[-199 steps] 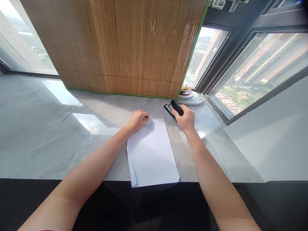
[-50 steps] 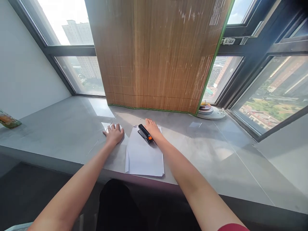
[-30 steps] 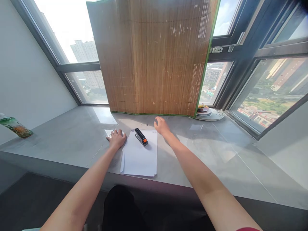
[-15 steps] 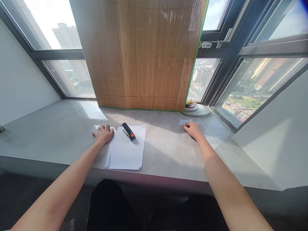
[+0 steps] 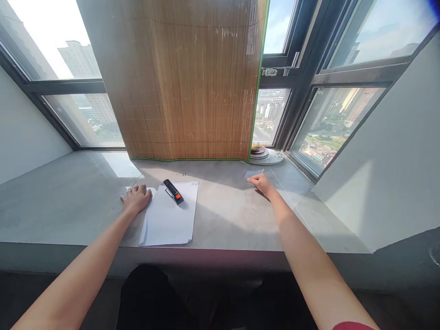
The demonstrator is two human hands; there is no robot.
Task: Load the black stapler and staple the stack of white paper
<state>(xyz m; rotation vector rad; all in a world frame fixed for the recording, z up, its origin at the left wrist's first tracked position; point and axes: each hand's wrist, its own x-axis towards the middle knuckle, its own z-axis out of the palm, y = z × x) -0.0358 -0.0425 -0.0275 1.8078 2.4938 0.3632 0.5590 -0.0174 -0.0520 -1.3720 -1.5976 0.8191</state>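
Observation:
My left hand (image 5: 136, 198) rests palm down on the sill with its fingers spread, partly over a white paper (image 5: 151, 191). Beside it lies a small stack of white paper sheets (image 5: 170, 224), slightly fanned at the left edge. A black stapler (image 5: 173, 191) with an orange patch sits at an angle on top of the stack. Well to the right, my right hand (image 5: 261, 184) is closed low over the sill, its fingertips pinched together. Just beyond them is a small pale sheet (image 5: 252, 174); whether the fingers grip it or anything else is hidden.
The grey window sill (image 5: 223, 220) stretches across, its front edge before my knees. A brown slatted blind (image 5: 189, 91) hangs down to its back. A stack of plates (image 5: 266, 157) stands at the back right by the window. Two tiny dark items (image 5: 184, 174) lie behind the paper.
The view has turned to the right, so everything sits further left in the picture. Both hands keep about the same places on the sill, and the stapler and paper have not moved.

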